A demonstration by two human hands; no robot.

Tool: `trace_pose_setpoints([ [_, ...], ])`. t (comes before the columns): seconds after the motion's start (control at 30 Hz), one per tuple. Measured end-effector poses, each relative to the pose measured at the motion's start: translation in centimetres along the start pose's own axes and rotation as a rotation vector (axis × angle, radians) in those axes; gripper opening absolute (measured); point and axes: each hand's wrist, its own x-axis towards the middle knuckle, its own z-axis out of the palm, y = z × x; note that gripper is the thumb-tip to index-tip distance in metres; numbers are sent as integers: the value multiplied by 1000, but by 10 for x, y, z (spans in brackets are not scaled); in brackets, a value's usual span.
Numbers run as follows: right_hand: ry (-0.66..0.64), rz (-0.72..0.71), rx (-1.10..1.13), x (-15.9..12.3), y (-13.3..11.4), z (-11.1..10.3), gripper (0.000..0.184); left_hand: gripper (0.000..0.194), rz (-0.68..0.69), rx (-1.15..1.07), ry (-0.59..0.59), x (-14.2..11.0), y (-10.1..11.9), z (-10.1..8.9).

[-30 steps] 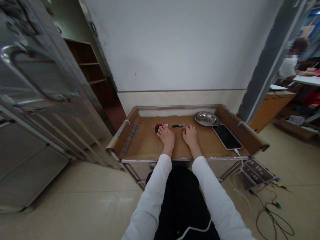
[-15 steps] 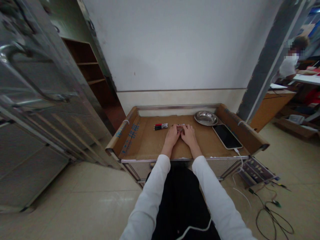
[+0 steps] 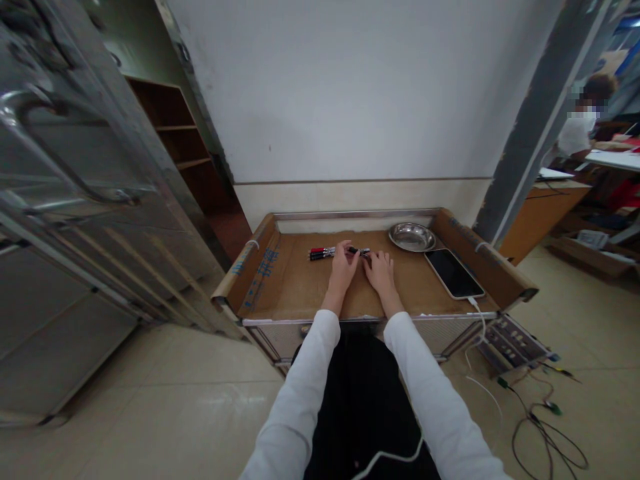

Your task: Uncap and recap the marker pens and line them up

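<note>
My left hand (image 3: 344,267) pinches a dark pen (image 3: 354,250) between thumb and fingers, just above or on the cardboard surface. Beside it, my right hand (image 3: 381,268) has its fingertips closed at the silvery right end of that pen. Both hands partly cover it. Left of my left hand lies a small row of pens (image 3: 319,255), a red one at the back and black ones in front, their tips hidden near my fingers.
Cardboard (image 3: 295,287) lines the cart top, with raised sides. A round metal dish (image 3: 412,237) stands at the back right, near a phone (image 3: 455,274) on a white cable. A metal door (image 3: 90,200) is at left. Far right, a person (image 3: 575,133) sits by a desk.
My left hand has moved right, away from the row of pens, to the single dark pen by my right hand. Its fingers now grip that pen.
</note>
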Motion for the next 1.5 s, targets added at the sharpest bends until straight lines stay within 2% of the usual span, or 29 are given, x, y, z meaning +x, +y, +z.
trace_pose_setpoints([
  [0.1, -10, -19, 0, 0, -1, 0, 31, 34, 45, -36, -43, -1, 2, 0],
  [0.2, -17, -28, 16, 0, -1, 1, 31, 31, 36, -49, -35, -2, 3, -1],
  [0.4, -1, -40, 72, 1, 2, 3, 26, 26, 21, -40, 72, -1, -1, -1],
  [0.67, 28, -52, 85, 1, 2, 3, 26, 21, 89, -111, 217, -1, -4, -1],
  [1.07, 46, 31, 66, 1, 0, 0, 27, 20, 55, -138, 280, -2, 0, -4],
  [1.17, 63, 63, 69, 1, 0, -1, 27, 15, 31, -112, 215, -1, -3, -3],
  [1.37, 113, 119, 99, 2, 0, 0, 26, 4, 52, -101, -66, 1, -12, 2],
  [1.5, 165, 132, 114, 2, 1, 1, 26, 6, -24, 23, -161, 0, -17, 6],
])
